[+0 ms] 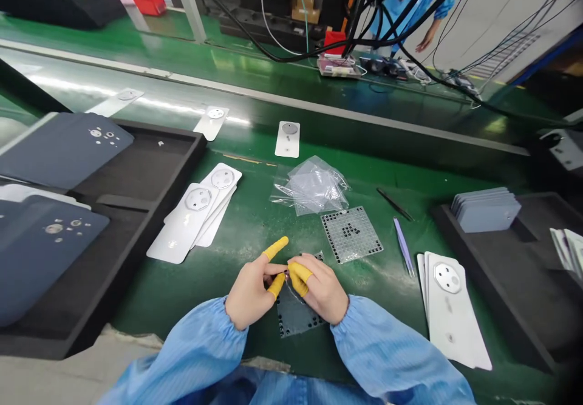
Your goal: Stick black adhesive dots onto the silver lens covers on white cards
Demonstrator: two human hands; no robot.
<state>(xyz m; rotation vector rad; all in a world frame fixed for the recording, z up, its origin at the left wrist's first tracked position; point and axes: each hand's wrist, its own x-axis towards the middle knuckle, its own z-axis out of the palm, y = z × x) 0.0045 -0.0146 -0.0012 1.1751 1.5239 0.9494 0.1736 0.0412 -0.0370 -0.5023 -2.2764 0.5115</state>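
My left hand and my right hand meet above a clear sheet with black dots at the front middle. Yellow covers sit on several fingertips. Between the pinched fingers of both hands is a tiny dark piece, too small to name. The left index finger points up and away. A second dotted sheet lies just beyond the right hand, beside a pile of clear plastic film.
Purple tweezers and black tweezers lie to the right. White cards are stacked near the right black tray; more cards lie by the left tray. Across the bench stands a person in blue.
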